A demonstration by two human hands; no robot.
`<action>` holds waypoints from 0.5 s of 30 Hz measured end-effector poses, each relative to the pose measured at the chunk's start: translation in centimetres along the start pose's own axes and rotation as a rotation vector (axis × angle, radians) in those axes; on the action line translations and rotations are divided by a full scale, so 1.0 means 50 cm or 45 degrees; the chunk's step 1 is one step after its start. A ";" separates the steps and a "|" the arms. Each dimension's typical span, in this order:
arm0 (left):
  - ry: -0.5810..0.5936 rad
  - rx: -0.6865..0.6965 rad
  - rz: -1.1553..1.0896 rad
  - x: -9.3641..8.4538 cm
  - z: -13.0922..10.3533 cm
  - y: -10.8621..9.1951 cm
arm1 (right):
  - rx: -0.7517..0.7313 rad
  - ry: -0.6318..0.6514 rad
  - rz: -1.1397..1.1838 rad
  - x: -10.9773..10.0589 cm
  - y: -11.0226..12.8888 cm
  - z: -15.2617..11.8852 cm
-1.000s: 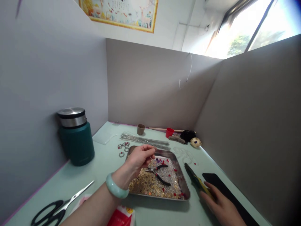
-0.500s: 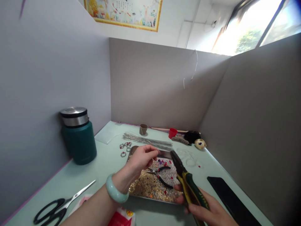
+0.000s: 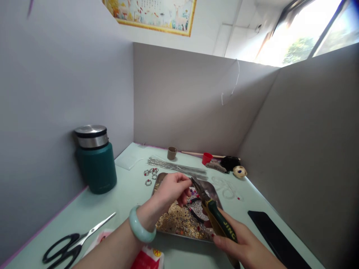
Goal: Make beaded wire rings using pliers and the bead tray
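Note:
My right hand [image 3: 237,237] is wrapped round the green and yellow handles of a pair of pliers [image 3: 214,215]. The dark jaws of these pliers reach up to the fingertips of my left hand [image 3: 175,186]. Thumb and forefinger of that hand are pinched together; what they hold is too small to make out. Both hands are over a metal tray [image 3: 182,236] of gold and clear beads [image 3: 175,220], with some red and purple ones. Smaller black-handled pliers [image 3: 196,215] lie on the beads, partly hidden behind the bigger pair.
Scissors [image 3: 75,246] and a teal flask [image 3: 97,164] stand left. Behind the tray lie wire lengths [image 3: 178,167], small beaded rings [image 3: 148,182], a brown cup [image 3: 172,153] and a red cup [image 3: 206,158]. Clear cord [image 3: 227,190] and a black strip [image 3: 276,237] lie right.
The pliers in my right hand have moved left, so that their jaws now meet my left fingertips. My left hand keeps its pinch, and the view has shifted slightly.

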State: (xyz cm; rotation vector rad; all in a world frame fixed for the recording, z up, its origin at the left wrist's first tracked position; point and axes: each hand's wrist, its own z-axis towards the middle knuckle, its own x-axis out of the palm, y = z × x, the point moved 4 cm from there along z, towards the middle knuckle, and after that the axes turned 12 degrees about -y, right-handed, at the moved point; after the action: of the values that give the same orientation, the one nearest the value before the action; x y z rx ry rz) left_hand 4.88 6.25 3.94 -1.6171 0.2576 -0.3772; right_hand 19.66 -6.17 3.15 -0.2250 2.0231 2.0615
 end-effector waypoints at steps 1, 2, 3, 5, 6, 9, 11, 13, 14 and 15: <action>-0.002 0.000 0.000 -0.001 0.001 0.001 | -0.009 0.008 -0.002 0.000 -0.002 0.000; -0.006 -0.001 0.002 -0.001 0.001 0.002 | -0.017 0.008 -0.010 0.000 -0.004 0.001; -0.009 -0.002 0.005 -0.001 0.002 0.002 | -0.020 -0.002 -0.022 -0.001 -0.007 0.001; -0.016 -0.006 0.011 -0.001 0.002 0.001 | -0.018 -0.037 -0.055 -0.005 -0.014 0.001; -0.022 -0.008 0.017 0.000 0.001 0.000 | -0.020 -0.056 -0.073 -0.007 -0.017 0.001; -0.047 -0.016 0.030 -0.001 0.000 -0.006 | -0.050 -0.086 -0.148 -0.011 -0.022 0.000; -0.063 -0.015 0.039 -0.002 -0.001 -0.010 | -0.101 -0.100 -0.241 -0.012 -0.023 0.000; -0.072 -0.013 0.044 -0.003 -0.002 -0.013 | -0.167 -0.140 -0.364 -0.015 -0.026 -0.001; -0.077 -0.013 0.047 -0.003 -0.002 -0.014 | -0.208 -0.168 -0.428 -0.016 -0.029 -0.001; -0.082 -0.011 0.049 -0.004 -0.002 -0.014 | -0.255 -0.190 -0.490 -0.017 -0.033 -0.002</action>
State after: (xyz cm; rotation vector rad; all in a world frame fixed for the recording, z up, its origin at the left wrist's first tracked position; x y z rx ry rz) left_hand 4.63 6.29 4.63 -1.6273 0.2412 -0.2942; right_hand 20.93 -6.29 1.80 -0.4445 1.5444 1.9644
